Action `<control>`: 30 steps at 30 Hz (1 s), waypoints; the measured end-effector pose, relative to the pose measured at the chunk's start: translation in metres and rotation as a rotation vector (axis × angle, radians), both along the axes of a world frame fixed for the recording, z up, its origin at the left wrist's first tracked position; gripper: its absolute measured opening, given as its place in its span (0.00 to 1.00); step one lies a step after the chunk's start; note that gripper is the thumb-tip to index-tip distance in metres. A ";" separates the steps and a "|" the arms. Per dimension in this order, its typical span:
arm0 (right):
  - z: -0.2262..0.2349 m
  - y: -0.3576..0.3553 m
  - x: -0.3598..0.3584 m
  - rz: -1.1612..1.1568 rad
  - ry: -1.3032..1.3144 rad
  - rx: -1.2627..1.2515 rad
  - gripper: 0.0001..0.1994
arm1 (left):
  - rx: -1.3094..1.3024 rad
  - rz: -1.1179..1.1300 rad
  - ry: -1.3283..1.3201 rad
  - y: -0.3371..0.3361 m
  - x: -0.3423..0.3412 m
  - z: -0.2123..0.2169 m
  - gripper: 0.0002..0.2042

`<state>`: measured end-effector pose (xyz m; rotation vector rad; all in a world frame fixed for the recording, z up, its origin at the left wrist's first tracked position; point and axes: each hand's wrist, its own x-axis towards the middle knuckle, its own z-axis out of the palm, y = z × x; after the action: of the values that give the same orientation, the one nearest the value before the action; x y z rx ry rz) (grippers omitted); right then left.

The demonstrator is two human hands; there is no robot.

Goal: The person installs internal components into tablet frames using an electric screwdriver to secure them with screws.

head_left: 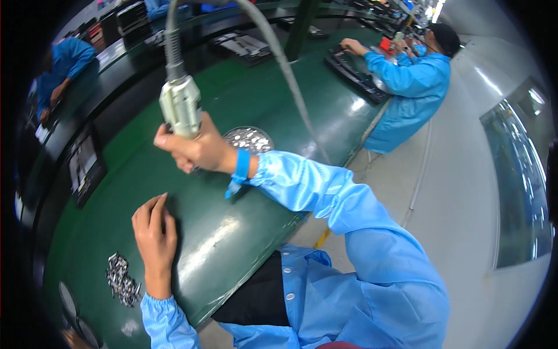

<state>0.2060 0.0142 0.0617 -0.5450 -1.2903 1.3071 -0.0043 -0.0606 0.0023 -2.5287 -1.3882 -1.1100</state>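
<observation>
My right hand (200,148) is raised over the green table (203,232), its fingers closed around the lower end of a pale greenish-white power tool (181,107). A grey ribbed cable (172,49) runs up from the tool's top; its lower tip is hidden by the hand. Behind my right wrist stands a round dish (271,138) of shiny small metal parts. On the tabletop, my left hand (155,230) has its fingers stretched out and nothing visible in it. Beside it, to the left, lies a loose pile of small metal pieces (122,280).
A co-worker in blue (412,81) sits at the right, hands at a black tray (354,75). Another person (67,64) works at the far left. Black trays of parts (87,160) line the dark ledge beyond the table. A grey hose (285,64) arches down over the table.
</observation>
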 end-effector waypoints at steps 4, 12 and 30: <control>0.004 -0.010 -0.017 0.045 -0.017 -0.006 0.07 | 0.012 0.012 0.005 0.000 -0.004 -0.002 0.18; -0.005 -0.029 -0.058 0.189 -0.052 0.093 0.07 | -0.113 0.067 -0.342 0.015 -0.026 -0.021 0.21; 0.019 -0.004 -0.005 -0.031 0.078 -0.016 0.05 | 0.033 -0.022 -0.217 0.002 -0.009 -0.003 0.15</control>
<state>0.2010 0.0099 0.0805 -0.5192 -1.2039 1.3014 -0.0131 -0.0590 -0.0002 -2.4672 -1.3762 -1.4362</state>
